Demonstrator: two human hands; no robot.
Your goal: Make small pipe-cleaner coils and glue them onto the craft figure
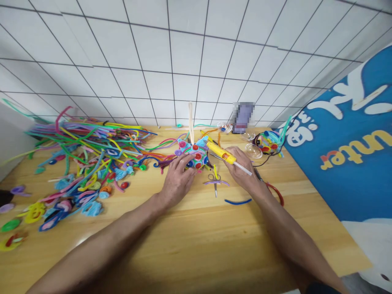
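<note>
My left hand (177, 179) is closed around the lower left edge of a pipe-cleaner creature (196, 148), covered in coloured coils and bright buttons, with two light blue points on top. A pale wooden stick (191, 122) rises behind it. In my right hand (243, 169) is a yellow hot glue gun (221, 152), its front end at the creature's upper right; a clear glue stick (243, 168) sticks out of its back. Whether the nozzle touches the creature I cannot tell. Small scissors (215, 185) lie on the table between my hands, beside a purple pipe-cleaner piece.
A big heap of pipe cleaners (92, 139) and coiled pieces (88, 196) covers the table's left side. A second decorated creature (268, 142) sits at the right near clear plastic domes (254, 151). A phone (243, 118) leans against the tiled wall. A blue strip (238, 202) lies in front.
</note>
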